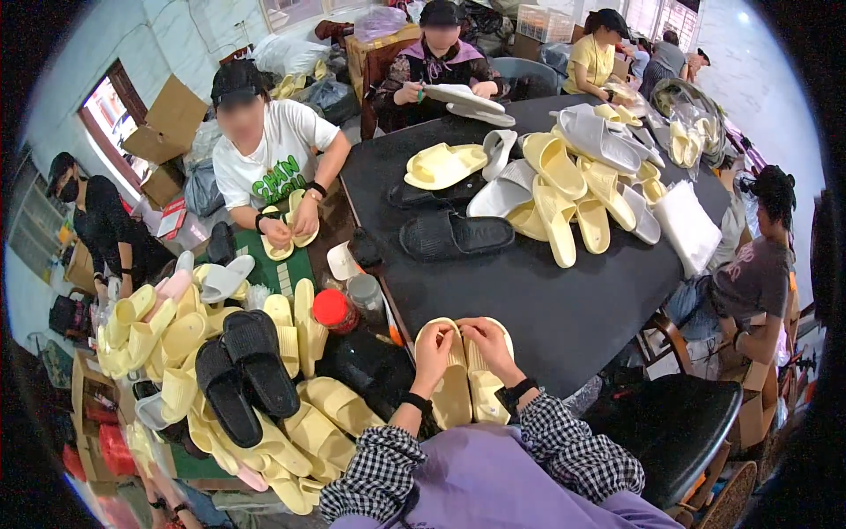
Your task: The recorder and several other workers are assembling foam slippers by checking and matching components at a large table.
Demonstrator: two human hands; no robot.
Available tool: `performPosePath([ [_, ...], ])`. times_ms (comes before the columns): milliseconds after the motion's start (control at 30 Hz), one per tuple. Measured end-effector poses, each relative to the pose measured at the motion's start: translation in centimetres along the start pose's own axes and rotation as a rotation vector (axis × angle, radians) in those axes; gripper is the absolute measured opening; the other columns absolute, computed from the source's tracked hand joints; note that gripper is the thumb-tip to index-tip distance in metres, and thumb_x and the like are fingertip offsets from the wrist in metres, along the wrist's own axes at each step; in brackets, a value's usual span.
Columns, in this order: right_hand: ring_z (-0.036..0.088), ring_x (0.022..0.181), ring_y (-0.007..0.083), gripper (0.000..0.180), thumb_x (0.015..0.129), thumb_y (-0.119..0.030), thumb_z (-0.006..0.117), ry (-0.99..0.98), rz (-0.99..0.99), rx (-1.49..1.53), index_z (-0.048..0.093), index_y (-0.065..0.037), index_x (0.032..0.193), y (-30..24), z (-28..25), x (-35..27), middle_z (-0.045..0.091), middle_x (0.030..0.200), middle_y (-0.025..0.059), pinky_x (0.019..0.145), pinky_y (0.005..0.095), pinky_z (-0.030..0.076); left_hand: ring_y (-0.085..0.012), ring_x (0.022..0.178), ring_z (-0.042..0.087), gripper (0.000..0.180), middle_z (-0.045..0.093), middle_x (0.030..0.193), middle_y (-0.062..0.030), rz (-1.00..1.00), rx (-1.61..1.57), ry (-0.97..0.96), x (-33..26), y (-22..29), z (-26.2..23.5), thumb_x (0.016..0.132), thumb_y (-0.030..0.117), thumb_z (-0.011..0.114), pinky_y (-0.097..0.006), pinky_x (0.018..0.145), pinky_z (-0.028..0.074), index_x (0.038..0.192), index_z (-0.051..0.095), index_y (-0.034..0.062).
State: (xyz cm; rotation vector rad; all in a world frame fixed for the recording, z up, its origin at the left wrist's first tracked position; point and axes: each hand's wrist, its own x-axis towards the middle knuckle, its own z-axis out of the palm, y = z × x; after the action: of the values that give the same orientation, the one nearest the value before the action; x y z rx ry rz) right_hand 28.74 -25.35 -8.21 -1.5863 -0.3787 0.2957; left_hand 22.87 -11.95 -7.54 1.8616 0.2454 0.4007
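Two pale yellow slide sandals (467,388) lie side by side, soles up, at the near edge of a black table (546,300). My left hand (432,348) grips the toe end of the left sandal. On the toe end of the right sandal, my right hand (487,344) is closed. Both wrists wear black bands, and my sleeves are black-and-white checked.
A black sandal (456,234) lies mid-table; a heap of yellow and grey sandals (573,181) is behind it. A big pile of yellow and black sandals (238,379) sits to my left by a red-lidded jar (333,310). Several people work around the table. A black chair (679,432) stands right.
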Motion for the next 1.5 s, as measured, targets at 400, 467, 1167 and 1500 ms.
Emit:
performPosePath([
  [400, 0.053, 0.077, 0.0047, 0.021, 0.095, -0.014, 0.054, 0.009, 0.174, 0.283, 0.066, -0.002, 0.108, -0.9, -0.8, -0.7, 0.060, 0.085, -0.0028, 0.072, 0.0205, 0.043, -0.0160, 0.068, 0.057, 0.010, 0.060, 0.081, -0.0075, 0.070, -0.032, -0.004, -0.2, 0.3, 0.5, 0.090, 0.010, 0.061, -0.029, 0.062, 0.045, 0.092, 0.062, 0.0001],
  [467, 0.051, 0.076, 0.0044, 0.021, 0.096, -0.014, 0.053, -0.001, 0.159, 0.278, 0.067, -0.002, 0.108, -1.5, -0.8, -0.9, 0.059, 0.084, -0.0033, 0.071, 0.0203, 0.042, -0.0157, 0.068, 0.057, 0.010, 0.060, 0.082, -0.0073, 0.069, -0.043, -0.015, -0.3, 0.4, 0.4, 0.089, 0.010, 0.061, -0.029, 0.062, 0.045, 0.092, 0.062, 0.0004],
  [1167, 0.052, 0.077, 0.0054, 0.017, 0.093, -0.011, 0.057, 0.071, 0.169, 0.348, 0.064, 0.000, 0.104, -0.8, -0.8, -1.0, 0.059, 0.087, -0.0020, 0.072, 0.0207, 0.043, -0.0159, 0.069, 0.054, 0.009, 0.054, 0.087, -0.0081, 0.063, -0.013, 0.010, -0.4, 0.1, 0.2, 0.088, 0.008, 0.063, -0.029, 0.062, 0.045, 0.089, 0.061, -0.0014],
  [1500, 0.055, 0.083, 0.0077, 0.023, 0.094, -0.014, 0.057, 0.019, 0.142, 0.206, 0.065, 0.001, 0.109, -1.0, -0.9, -1.1, 0.064, 0.094, 0.0005, 0.075, 0.0226, 0.045, -0.0132, 0.066, 0.050, 0.011, 0.050, 0.084, -0.0056, 0.066, -0.070, -0.067, -0.1, 0.6, 0.0, 0.087, 0.008, 0.063, -0.027, 0.060, 0.041, 0.085, 0.058, -0.0010],
])
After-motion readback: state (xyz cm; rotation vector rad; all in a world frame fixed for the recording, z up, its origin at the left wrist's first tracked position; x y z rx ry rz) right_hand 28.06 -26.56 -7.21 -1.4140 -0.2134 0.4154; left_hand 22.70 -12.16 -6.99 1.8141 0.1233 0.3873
